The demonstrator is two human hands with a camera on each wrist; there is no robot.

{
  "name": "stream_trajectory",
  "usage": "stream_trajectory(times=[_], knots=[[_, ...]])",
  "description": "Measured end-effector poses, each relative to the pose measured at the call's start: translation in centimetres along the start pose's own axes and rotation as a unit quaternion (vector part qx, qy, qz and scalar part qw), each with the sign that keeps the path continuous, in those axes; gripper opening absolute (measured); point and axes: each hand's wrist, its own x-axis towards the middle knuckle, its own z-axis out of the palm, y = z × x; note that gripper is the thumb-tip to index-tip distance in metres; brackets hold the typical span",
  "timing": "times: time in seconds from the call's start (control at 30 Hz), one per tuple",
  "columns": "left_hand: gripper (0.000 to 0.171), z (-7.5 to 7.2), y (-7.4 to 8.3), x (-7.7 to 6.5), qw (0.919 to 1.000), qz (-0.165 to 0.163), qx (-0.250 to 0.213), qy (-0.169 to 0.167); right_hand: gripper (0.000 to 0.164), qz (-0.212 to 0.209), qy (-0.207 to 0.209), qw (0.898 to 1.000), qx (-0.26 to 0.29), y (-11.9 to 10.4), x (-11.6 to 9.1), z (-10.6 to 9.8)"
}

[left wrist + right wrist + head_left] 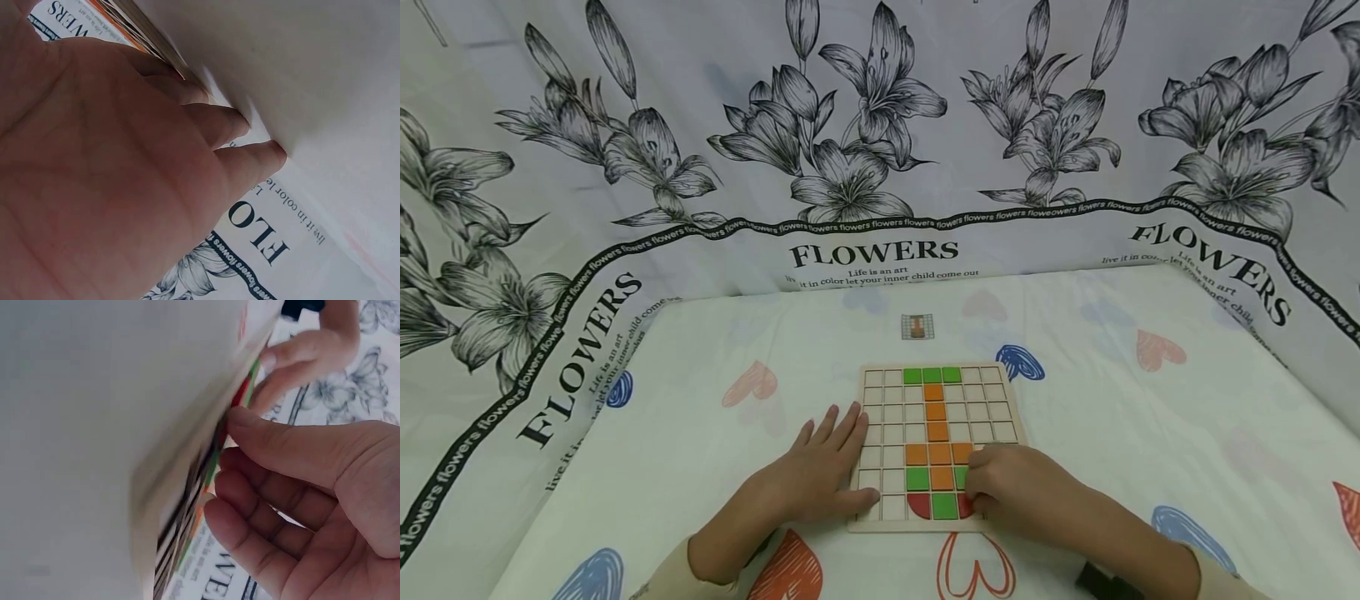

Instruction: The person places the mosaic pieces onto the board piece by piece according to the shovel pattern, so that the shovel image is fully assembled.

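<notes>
A square wooden grid board (895,527) lies in front of me, with coloured tiles set in a column down its middle. Flat along the board's left edge, my left hand (820,467) has its fingers spread and its thumb over the lower left cells. My right hand (1026,492) is bent over the board's lower right, its fingertips at a red rounded tile (965,506) beside a green tile (943,506). In the right wrist view the thumb presses on the red tile (239,394) with the fingers curled; part of the tile is hidden under the hand.
Beyond the board lies a small picture card (917,327) showing a similar tile pattern on a grid. The white cloth (685,350) with printed hearts covers the table, and a flower-printed curtain (880,100) rises behind it. A dark object (1108,581) shows under the right forearm.
</notes>
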Motion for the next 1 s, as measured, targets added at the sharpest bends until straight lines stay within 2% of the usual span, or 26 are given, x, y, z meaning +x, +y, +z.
stream_trajectory(times=[0.1,0.17,0.3,0.4,0.5,0.57,0.63,0.77,0.83,1.0], knots=[[0.098,-0.1,-0.1,0.1,1.0000,0.002,-0.001,-0.003,0.018,0.027,-0.012,1.000,0.010,0.8,-0.2,-0.7],[0.099,-0.2,-0.2,0.2,0.9999,0.002,-0.008,-0.009,0.013,0.048,-0.006,0.999,0.015,1.5,-0.4,-1.4],[0.100,-0.7,-0.8,0.2,0.9999,-0.001,-0.012,-0.007,0.005,0.092,0.046,0.995,0.007,3.7,-1.0,-2.7],[0.102,-1.2,-1.6,0.0,0.9997,-0.011,0.002,0.021,0.008,0.130,0.089,0.987,-0.016,5.7,-1.6,-3.3],[0.104,-2.0,-2.6,-0.4,0.9966,-0.023,0.025,0.075,0.017,0.164,0.111,0.979,-0.040,7.5,-2.1,-3.7],[0.104,-2.5,-3.2,-0.7,0.9924,-0.032,0.040,0.112,0.029,0.186,0.104,0.976,-0.047,8.3,-2.5,-4.0],[0.103,-3.0,-3.8,-1.0,0.9876,-0.040,0.058,0.141,0.047,0.208,0.075,0.974,-0.049,8.8,-2.9,-4.1],[0.104,-3.4,-4.5,-1.3,0.9829,-0.061,0.076,0.156,0.078,0.252,0.007,0.967,-0.034,9.0,-3.4,-4.1],[0.105,-3.4,-4.6,-1.3,0.9828,-0.067,0.075,0.155,0.084,0.268,-0.007,0.963,-0.029,8.9,-3.5,-4.1],[0.105,-3.3,-4.5,-1.1,0.9821,-0.068,0.078,0.157,0.086,0.272,-0.001,0.962,-0.033,8.6,-3.5,-4.1]])
